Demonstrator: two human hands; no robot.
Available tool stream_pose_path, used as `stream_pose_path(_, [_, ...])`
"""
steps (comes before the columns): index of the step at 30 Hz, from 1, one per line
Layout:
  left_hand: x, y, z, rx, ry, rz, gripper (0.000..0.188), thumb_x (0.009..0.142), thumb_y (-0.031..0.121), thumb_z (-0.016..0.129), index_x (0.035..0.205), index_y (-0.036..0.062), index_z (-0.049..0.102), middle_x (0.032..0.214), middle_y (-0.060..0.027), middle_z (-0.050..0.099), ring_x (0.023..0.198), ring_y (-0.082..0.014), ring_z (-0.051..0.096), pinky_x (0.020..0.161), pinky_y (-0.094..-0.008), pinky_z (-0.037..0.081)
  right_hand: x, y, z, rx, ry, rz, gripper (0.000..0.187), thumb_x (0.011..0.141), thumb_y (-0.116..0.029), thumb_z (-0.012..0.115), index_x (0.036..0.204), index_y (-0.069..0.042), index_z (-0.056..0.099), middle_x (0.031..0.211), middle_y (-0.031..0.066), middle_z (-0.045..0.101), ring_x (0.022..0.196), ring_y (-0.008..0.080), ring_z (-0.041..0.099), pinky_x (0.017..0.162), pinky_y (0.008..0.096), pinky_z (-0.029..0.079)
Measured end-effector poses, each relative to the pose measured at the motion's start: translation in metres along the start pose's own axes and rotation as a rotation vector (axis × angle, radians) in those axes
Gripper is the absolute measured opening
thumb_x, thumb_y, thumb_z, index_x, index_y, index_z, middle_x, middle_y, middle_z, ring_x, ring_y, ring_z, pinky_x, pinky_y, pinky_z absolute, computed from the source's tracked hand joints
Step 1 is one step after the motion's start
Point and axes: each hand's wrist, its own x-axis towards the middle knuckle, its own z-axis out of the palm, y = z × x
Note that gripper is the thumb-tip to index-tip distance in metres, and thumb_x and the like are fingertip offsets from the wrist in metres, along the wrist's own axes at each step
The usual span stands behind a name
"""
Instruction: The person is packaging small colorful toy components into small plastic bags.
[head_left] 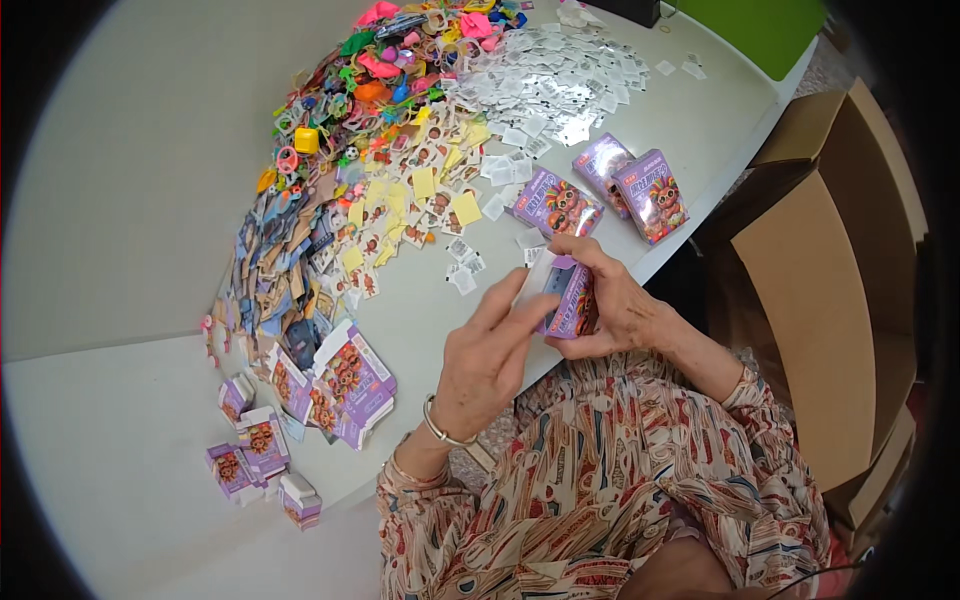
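Box (pixel 574 302), purple, held by R hand (pixel 624 308), thumb & fingers gripping. L hand (pixel 482 358) at open end; can't tell if fingers pinch flap (pixel 536 275).

Your right hand (pixel 622 300) hides part of the small purple box (pixel 574 312), and your left hand (pixel 485 355) blocks some of its opening, leaving you unsure what's inside. The upper edge crops at least 2 things: a black object (pixel 628 9) and a green panel (pixel 745 28). Print on the silvery packets (pixel 570 85) is too small to tell.
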Motion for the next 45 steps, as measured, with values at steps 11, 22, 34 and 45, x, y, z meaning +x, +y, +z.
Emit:
stream_pose_path(11, [-0.005,0.015,-0.018,-0.051,-0.329,0.049,0.042,0.077,-0.007,0.057,0.117,0.002,0.05,0.124,-0.0198,0.049,0.079,-0.0316,0.063,0.059,-0.0364,0.053,-0.004,0.008,-0.01,-0.104,0.009,-0.459,0.095,0.061,-0.032,0.087,0.132,-0.015,0.026,0.127,0.0288,0.039,0.096,0.0299,0.054,0.071,0.0369,0.049])
stream_pose_path(22, [-0.021,0.032,-0.017,-0.004,-0.213,0.295,0.041,0.078,-0.001,0.062,0.118,-0.006,0.054,0.122,-0.0298,0.053,0.091,-0.0284,0.067,0.065,-0.0297,0.057,-0.02,0.023,0.0,0.121,0.105,-0.572,0.073,0.071,-0.042,0.08,0.115,-0.007,0.033,0.118,0.0329,0.044,0.088,0.0339,0.056,0.062,0.0385,0.05])
stream_pose_path(34, [-0.035,0.021,-0.01,-0.012,-0.121,0.133,0.044,0.077,-0.001,0.065,0.119,-0.0043,0.055,0.118,-0.0267,0.057,0.086,-0.029,0.068,0.065,-0.032,0.056,-0.004,0.008,0.007,0.002,0.2,-0.594,0.097,0.065,-0.039,0.085,0.136,-0.014,0.023,0.119,0.0322,0.045,0.09,0.0274,0.054,0.067,0.0339,0.048])
stream_pose_path(45, [-0.052,-0.138,-0.051,-0.035,0.499,-0.552,0.026,0.089,0.008,0.062,0.113,-0.0016,0.058,0.098,-0.0077,0.065,0.081,-0.0137,0.065,0.074,-0.0252,0.051,0.01,-0.011,0.012,-0.279,0.087,-0.169,0.084,0.063,-0.021,0.078,0.125,-0.002,0.026,0.126,0.0359,0.04,0.097,0.0458,0.056,0.078,0.0406,0.05])
